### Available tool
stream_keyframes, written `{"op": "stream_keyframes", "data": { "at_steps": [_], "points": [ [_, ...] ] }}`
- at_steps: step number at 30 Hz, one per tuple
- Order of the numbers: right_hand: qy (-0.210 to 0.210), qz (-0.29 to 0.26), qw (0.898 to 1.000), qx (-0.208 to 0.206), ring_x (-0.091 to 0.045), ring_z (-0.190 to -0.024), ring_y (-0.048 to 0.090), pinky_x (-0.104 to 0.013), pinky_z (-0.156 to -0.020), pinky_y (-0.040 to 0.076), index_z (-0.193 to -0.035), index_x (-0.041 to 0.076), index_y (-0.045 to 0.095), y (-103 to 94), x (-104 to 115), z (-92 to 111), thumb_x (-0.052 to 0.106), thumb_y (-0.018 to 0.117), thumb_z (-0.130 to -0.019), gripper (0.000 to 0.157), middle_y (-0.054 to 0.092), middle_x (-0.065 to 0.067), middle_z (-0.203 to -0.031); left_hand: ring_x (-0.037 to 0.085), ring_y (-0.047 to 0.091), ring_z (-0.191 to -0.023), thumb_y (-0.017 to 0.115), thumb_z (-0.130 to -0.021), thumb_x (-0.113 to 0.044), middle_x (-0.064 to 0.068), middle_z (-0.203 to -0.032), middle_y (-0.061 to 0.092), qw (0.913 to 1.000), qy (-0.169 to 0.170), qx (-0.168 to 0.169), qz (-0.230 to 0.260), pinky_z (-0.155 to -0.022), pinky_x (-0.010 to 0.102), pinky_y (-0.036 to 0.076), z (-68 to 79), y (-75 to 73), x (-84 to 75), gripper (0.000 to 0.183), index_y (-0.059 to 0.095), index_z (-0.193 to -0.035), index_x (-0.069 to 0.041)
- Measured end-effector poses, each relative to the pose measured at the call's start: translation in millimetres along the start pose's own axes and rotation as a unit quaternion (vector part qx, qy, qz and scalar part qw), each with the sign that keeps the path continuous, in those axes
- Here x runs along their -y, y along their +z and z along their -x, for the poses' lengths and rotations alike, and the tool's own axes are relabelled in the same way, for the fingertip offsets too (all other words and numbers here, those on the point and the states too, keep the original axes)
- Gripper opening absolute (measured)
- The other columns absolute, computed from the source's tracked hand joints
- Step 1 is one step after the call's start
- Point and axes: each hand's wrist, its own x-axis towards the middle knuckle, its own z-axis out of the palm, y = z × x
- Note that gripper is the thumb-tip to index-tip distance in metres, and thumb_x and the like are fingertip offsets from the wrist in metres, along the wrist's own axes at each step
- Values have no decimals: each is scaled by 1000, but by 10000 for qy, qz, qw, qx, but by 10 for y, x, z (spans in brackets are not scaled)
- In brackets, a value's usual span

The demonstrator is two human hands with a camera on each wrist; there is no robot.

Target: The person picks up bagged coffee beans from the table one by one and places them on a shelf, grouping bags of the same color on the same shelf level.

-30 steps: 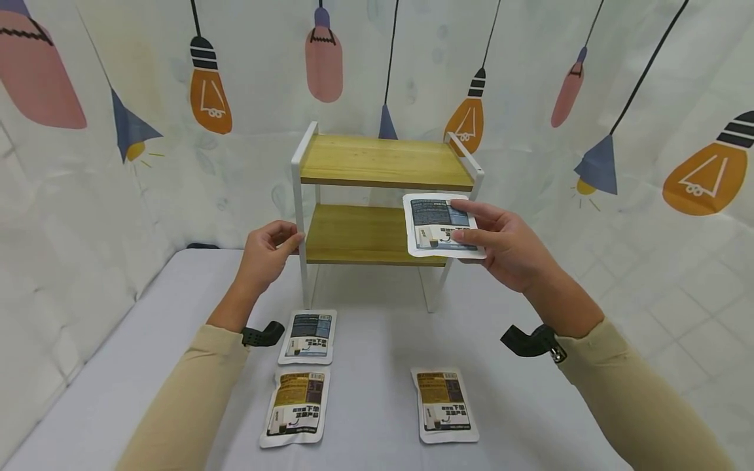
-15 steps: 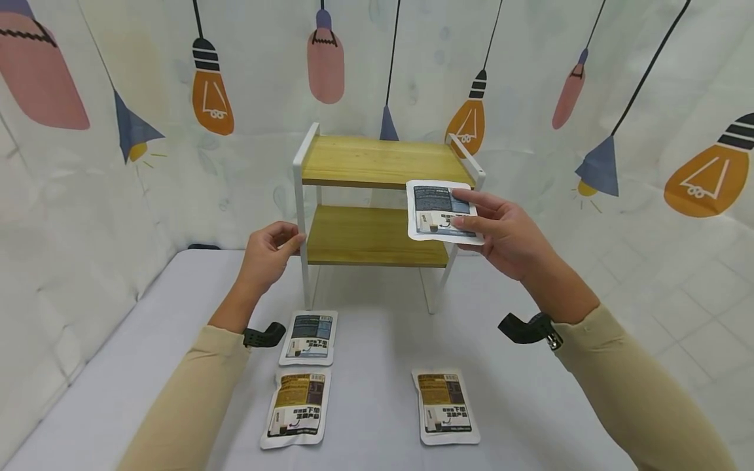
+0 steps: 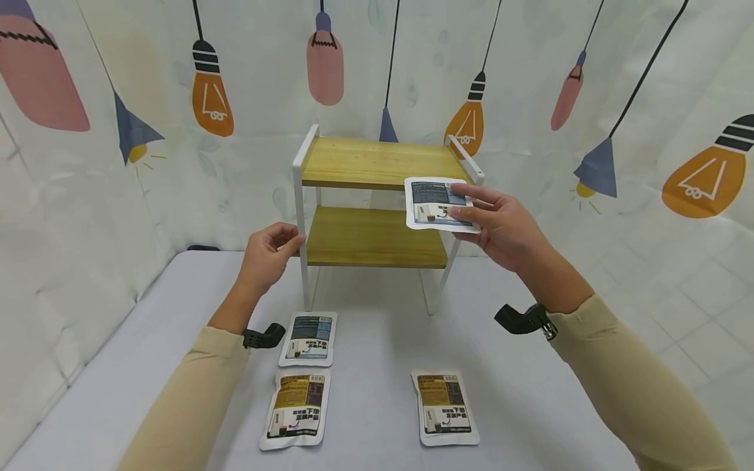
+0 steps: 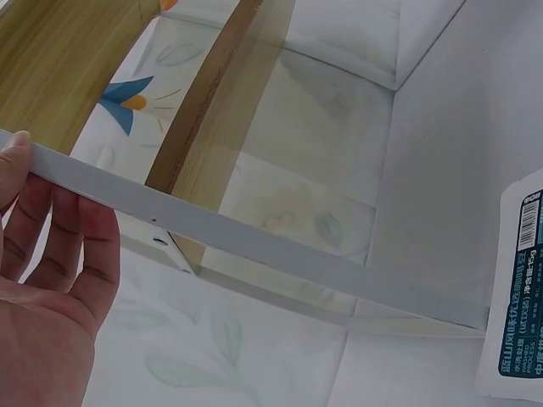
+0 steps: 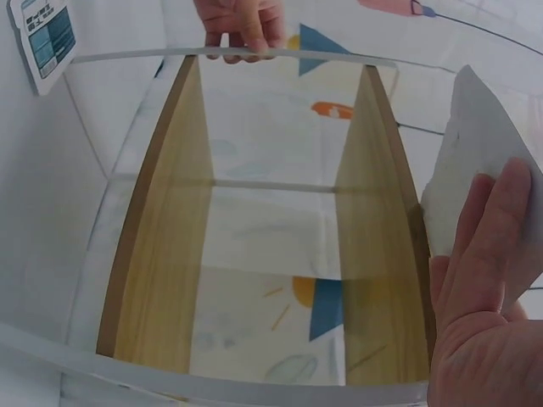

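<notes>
A two-tier shelf point(image 3: 377, 235) with wooden boards and a white frame stands in the head view's middle. My left hand point(image 3: 268, 256) grips its left front post, fingers curled behind the white bar point(image 4: 280, 250) in the left wrist view. My right hand point(image 3: 508, 227) holds a flat white pouch point(image 3: 429, 216) with a blue and dark label, thumb on top and fingers beneath. The pouch overlaps the shelf's right front post, just below the front edge of the upper board point(image 3: 383, 161). In the right wrist view the pouch's plain underside point(image 5: 488, 140) shows beside that board.
On the white tablecloth point(image 3: 359, 392) lie a blue-labelled pouch point(image 3: 307, 339) before the shelf's left leg, a brown-labelled pouch point(image 3: 296, 410) nearer me, and another brown-labelled pouch point(image 3: 446, 409) to the right. A patterned curtain point(image 3: 253, 176) hangs behind the shelf.
My right hand has raised the blue-labelled pouch from the gap between the boards up to the upper board's front edge, tilting it flatter. My left hand has stayed on the post.
</notes>
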Motion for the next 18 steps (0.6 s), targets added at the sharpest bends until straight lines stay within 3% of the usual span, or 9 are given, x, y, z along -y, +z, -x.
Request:
{"op": "stream_keyframes", "data": {
  "at_steps": [8, 18],
  "points": [
    [87, 35, 9999, -64, -24, -107, 71, -27, -84, 62, -143, 18, 61, -8, 15, -56, 16, 76, -93, 52, 47, -7, -146, 3, 67, -92, 65, -102, -27, 7, -105, 70, 10000, 30, 7, -17, -80, 13, 57, -3, -3, -4, 31, 68, -117, -1],
    [22, -163, 9993, 335, -22, -101, 72, -24, -80, 62, -150, 15, 54, -17, 67, -67, 7, 73, -94, 59, 47, -11, -142, 4, 67, -92, 66, -102, -27, 15, -109, 70, 10000, 18, 2, 6, -80, 13, 57, 12, -3, -14, 32, 68, -119, -1]
  ]
}}
